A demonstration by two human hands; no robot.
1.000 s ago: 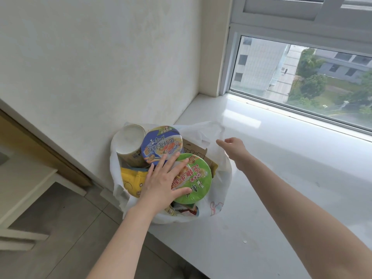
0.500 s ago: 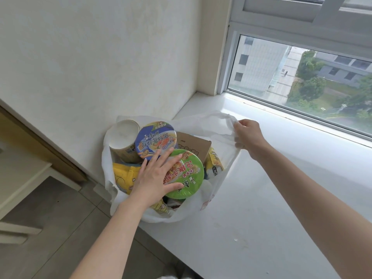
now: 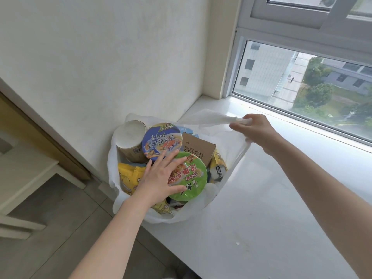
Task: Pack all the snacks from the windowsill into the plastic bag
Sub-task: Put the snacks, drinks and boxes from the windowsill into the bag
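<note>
Left hand (image 3: 161,178) presses green noodle bowl (image 3: 191,178) inside bag (image 3: 227,137).

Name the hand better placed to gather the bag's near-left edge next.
Probably left. The left hand lies flat on the green noodle bowl, close to that edge of the plastic bag; the right hand grips the far handle.

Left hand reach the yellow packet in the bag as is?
Probably yes: the left hand rests flat on the green bowl lid, and the yellow packet lies uncovered beside it in the open bag.
</note>
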